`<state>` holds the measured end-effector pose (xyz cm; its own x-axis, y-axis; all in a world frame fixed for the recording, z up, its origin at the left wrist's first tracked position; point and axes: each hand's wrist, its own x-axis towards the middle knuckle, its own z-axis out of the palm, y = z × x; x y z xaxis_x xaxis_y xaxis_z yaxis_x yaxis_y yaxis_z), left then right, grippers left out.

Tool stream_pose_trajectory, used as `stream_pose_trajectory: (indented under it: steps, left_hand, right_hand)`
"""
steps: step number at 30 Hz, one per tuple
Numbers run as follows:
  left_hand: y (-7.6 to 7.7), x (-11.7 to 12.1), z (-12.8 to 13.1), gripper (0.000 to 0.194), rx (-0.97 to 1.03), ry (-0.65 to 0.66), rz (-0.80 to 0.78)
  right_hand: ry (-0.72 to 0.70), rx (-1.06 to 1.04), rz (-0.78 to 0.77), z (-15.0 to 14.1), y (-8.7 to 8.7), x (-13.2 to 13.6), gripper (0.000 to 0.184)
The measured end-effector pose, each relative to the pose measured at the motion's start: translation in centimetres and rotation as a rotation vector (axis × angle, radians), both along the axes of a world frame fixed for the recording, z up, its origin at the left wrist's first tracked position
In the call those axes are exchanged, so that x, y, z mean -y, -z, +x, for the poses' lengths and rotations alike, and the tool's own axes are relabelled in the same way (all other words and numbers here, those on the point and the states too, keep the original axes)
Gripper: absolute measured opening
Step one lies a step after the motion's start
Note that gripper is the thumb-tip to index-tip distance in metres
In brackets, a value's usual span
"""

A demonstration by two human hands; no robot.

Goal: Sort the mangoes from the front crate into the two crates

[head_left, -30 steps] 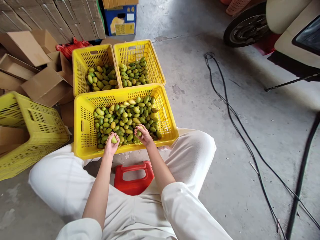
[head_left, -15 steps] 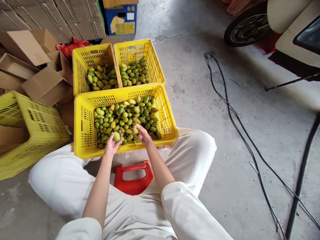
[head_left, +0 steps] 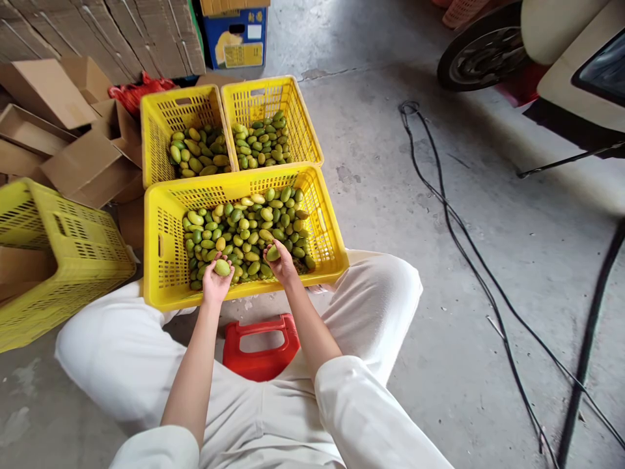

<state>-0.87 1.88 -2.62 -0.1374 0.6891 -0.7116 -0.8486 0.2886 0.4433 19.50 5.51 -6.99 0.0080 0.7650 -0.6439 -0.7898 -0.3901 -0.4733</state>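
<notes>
Our left hand [head_left: 217,284] cups a green fruit [head_left: 222,268]; our right hand [head_left: 284,264] grips a second fruit [head_left: 273,253]; loose fruits [head_left: 245,224] lie at twelve o'clock from both.

Well behind the bare left hand [head_left: 217,283] and bare right hand [head_left: 282,265], 2 loose off-white sleeves [head_left: 374,413] end near the elbows. Nearer the body than the hands are roomy, whitish trousers [head_left: 122,355] of plain, softly creased cloth.

Four yellow crates [head_left: 152,251], two hands [head_left: 217,284], two held fruits [head_left: 222,268], dozens more heaped, one blue box [head_left: 254,53] at eleven o'clock
</notes>
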Motion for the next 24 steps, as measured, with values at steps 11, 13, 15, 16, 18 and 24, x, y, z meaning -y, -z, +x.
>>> stream_pose_trajectory:
  steps: [11,13,15,16,18,24]
  left_hand:
    - [1.2,0.6,0.0,0.038,0.041,0.334,0.081]
    - [1.0,0.5,-0.2,0.036,0.056,0.319,0.083]
    - [0.8,0.4,-0.5,0.03,0.058,0.287,0.066]
    - [0.7,0.3,-0.6,0.028,0.057,0.274,0.053]
    - [0.6,0.2,-0.7,0.025,0.058,0.269,0.026]
    - [0.3,0.3,0.0,0.023,0.092,0.349,-0.015]
  right_hand:
    - [-0.13,-0.062,0.035,0.3,0.1,0.3,0.035]
    - [-0.135,-0.076,0.047,0.5,0.0,0.3,0.032]
    - [-0.149,-0.084,0.053,0.6,-0.2,0.3,0.029]
    - [-0.16,-0.084,0.052,0.6,-0.3,0.3,0.03]
    - [-0.197,-0.086,0.047,0.6,-0.3,0.3,0.032]
    - [-0.305,-0.097,0.023,0.1,0.0,0.6,0.027]
